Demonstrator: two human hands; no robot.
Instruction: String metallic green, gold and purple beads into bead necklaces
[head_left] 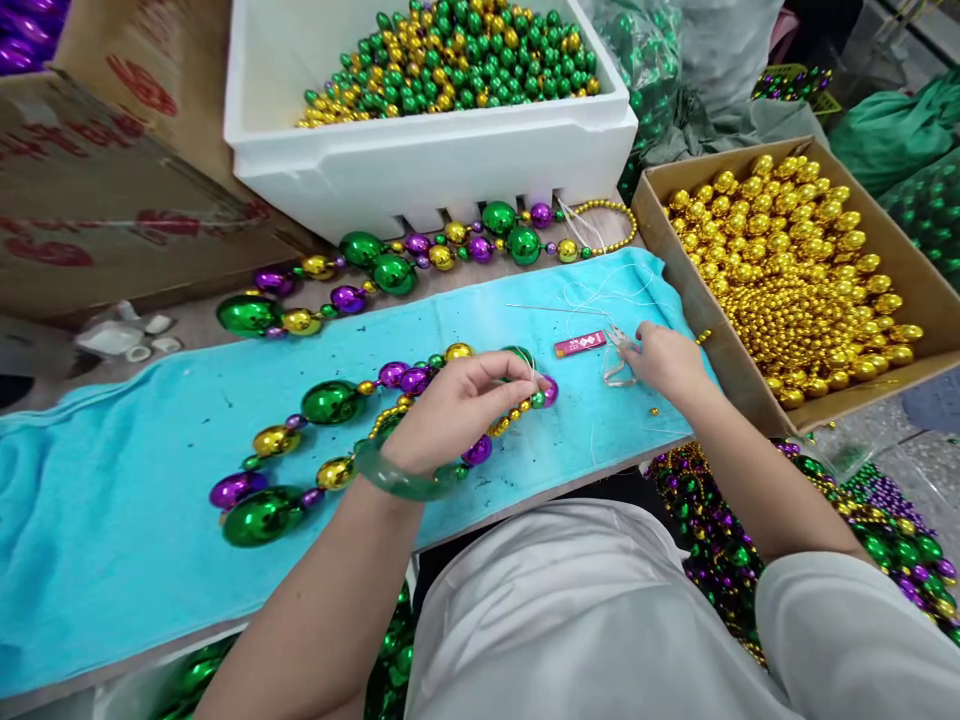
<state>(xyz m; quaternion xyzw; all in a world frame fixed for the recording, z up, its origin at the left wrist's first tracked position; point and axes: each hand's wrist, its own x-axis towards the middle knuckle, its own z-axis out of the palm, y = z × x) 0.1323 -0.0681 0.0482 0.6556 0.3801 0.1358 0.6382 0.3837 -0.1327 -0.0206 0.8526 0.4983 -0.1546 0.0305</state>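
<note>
Left hand [480, 395]: thumb and forefinger pinched on white thread [533, 362], above the bead necklace [334, 403], which lies looped on the blue cloth [150, 480]. Right hand [667, 360]: fingers at a small metal tool [616, 338] on the cloth; cannot tell how firm the grip. Red packet [580, 344] just beside the tool. Second bead strand [394, 274] beyond the cloth, along the white foam box [427, 165].

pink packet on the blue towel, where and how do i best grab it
Probably from above, pinching the pink packet across its long edges near its left end: it lies flat and narrow on the towel, and the metal tool and right hand crowd its right end.
</note>
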